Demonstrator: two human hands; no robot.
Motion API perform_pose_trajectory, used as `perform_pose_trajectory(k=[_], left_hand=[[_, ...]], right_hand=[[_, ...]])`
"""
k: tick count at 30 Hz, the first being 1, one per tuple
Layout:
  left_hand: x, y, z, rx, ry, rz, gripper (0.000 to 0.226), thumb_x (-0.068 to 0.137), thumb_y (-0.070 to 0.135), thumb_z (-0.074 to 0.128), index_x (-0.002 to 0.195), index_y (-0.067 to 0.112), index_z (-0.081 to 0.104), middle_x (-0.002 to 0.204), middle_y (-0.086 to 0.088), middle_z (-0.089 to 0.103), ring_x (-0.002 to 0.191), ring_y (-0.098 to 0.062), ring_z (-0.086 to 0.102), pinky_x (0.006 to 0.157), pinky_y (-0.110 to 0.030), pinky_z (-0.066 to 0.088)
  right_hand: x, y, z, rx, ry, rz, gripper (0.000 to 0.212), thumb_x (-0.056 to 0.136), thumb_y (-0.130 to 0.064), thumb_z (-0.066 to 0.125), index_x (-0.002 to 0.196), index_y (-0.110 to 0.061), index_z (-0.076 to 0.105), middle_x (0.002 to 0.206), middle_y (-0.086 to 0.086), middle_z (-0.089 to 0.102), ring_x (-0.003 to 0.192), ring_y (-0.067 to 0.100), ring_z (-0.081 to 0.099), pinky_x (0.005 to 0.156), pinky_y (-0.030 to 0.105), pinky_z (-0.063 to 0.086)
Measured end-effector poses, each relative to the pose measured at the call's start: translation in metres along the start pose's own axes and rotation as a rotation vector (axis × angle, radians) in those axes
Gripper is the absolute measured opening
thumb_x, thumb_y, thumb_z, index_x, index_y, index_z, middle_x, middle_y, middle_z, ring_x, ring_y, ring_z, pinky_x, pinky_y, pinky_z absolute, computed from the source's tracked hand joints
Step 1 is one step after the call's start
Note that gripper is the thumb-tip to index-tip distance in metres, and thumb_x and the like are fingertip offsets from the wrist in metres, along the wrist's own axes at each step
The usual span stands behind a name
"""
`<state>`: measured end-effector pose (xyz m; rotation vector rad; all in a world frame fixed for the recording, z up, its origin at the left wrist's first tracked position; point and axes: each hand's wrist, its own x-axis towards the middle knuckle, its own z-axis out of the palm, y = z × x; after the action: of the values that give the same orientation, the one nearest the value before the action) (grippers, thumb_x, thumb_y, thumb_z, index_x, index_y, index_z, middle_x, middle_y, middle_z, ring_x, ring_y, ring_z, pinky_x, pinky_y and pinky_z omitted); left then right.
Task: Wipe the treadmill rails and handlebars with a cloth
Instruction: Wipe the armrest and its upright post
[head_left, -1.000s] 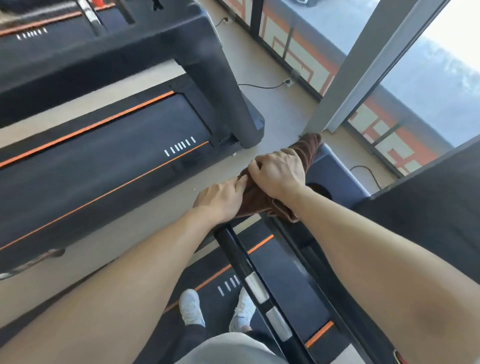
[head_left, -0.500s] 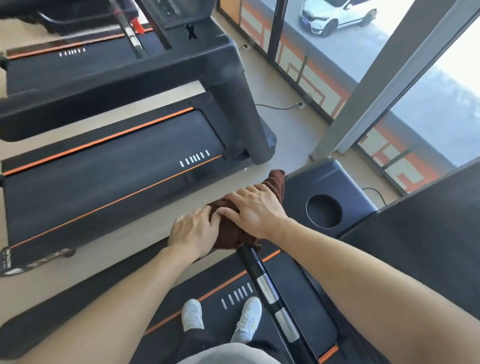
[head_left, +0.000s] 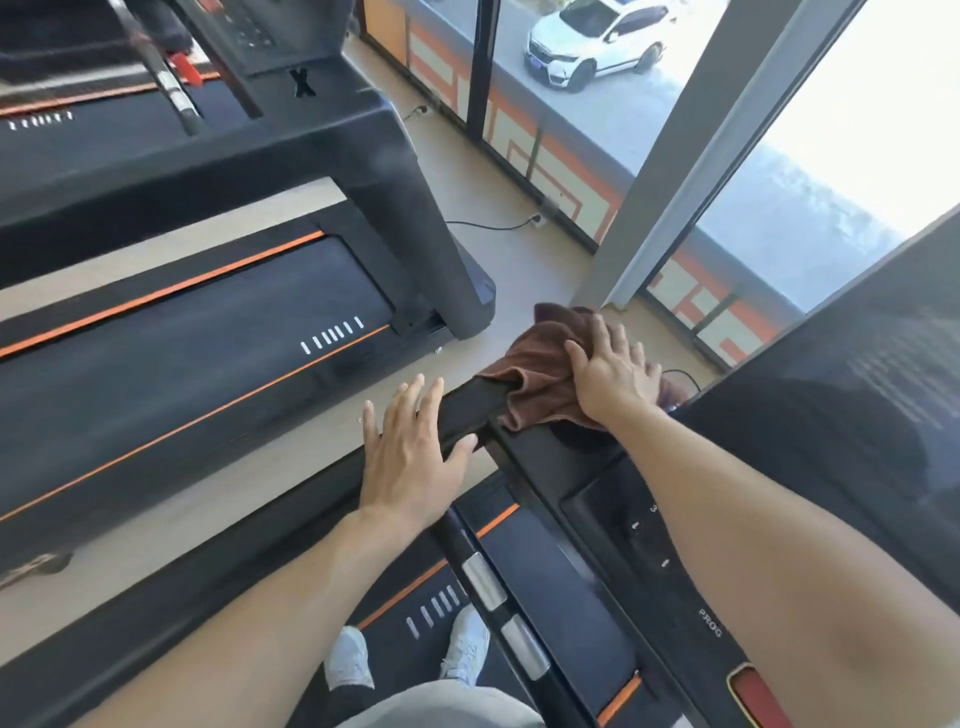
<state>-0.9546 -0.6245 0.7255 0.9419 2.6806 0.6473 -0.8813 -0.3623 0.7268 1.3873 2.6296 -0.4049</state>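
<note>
Cloth (head_left: 540, 374) farther up-right, bunched crosswise

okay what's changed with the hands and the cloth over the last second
The left hand let go of the brown cloth and now rests open on the black handlebar. The right hand uncurled and presses the cloth flat, farther up onto the console corner. The cloth stays under the right hand; the feet stay on the belt.

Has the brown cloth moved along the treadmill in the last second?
Yes. The brown cloth has slid off the handlebar onto the console corner, farther from the silver grip sensors.
</note>
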Motion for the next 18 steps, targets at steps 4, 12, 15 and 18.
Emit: perform_pose_trajectory(k=[4, 12, 15, 18], left_hand=[[-0.004, -0.024, -0.011, -0.052, 0.022, -0.072, 0.068, 0.099, 0.051, 0.05, 0.156, 0.021, 0.028, 0.165, -0.002, 0.027, 0.153, -0.017, 0.02, 0.127, -0.05, 0.003], [-0.03, -0.081, -0.037, -0.212, 0.175, -0.252, 0.056, 0.099, 0.041, 0.055, 0.149, 0.018, 0.043, 0.155, -0.001, 0.044, 0.146, -0.019, 0.037, 0.124, -0.041, 0.018], [-0.038, -0.09, -0.043, -0.247, 0.193, -0.274, 0.05, 0.1, 0.039, 0.054, 0.145, 0.018, 0.048, 0.152, -0.001, 0.048, 0.142, -0.02, 0.04, 0.12, -0.039, 0.028], [-0.048, -0.1, -0.05, -0.274, 0.237, -0.283, 0.047, 0.101, 0.041, 0.051, 0.143, 0.021, 0.05, 0.15, 0.002, 0.05, 0.141, -0.017, 0.042, 0.119, -0.038, 0.034]], right_hand=[[-0.016, 0.008, 0.005, 0.007, -0.053, 0.137, 0.073, 0.104, -0.065, 0.016, 0.166, -0.029, 0.002, 0.174, 0.004, 0.001, 0.16, 0.031, 0.0, 0.128, 0.052, 0.0], [-0.064, -0.059, 0.039, 0.059, 0.036, -0.293, 0.066, 0.101, -0.064, 0.026, 0.162, -0.039, 0.024, 0.173, -0.009, 0.005, 0.159, 0.021, -0.012, 0.128, 0.047, -0.011], [-0.09, -0.091, 0.055, -0.034, 0.045, -0.511, 0.056, 0.102, -0.061, 0.026, 0.151, -0.038, 0.044, 0.166, -0.012, 0.031, 0.16, 0.018, 0.004, 0.128, 0.047, -0.008], [-0.139, -0.136, 0.079, 0.002, 0.035, -0.705, 0.047, 0.105, -0.052, 0.031, 0.141, -0.034, 0.055, 0.151, -0.01, 0.054, 0.153, 0.019, 0.029, 0.129, 0.047, 0.001]])
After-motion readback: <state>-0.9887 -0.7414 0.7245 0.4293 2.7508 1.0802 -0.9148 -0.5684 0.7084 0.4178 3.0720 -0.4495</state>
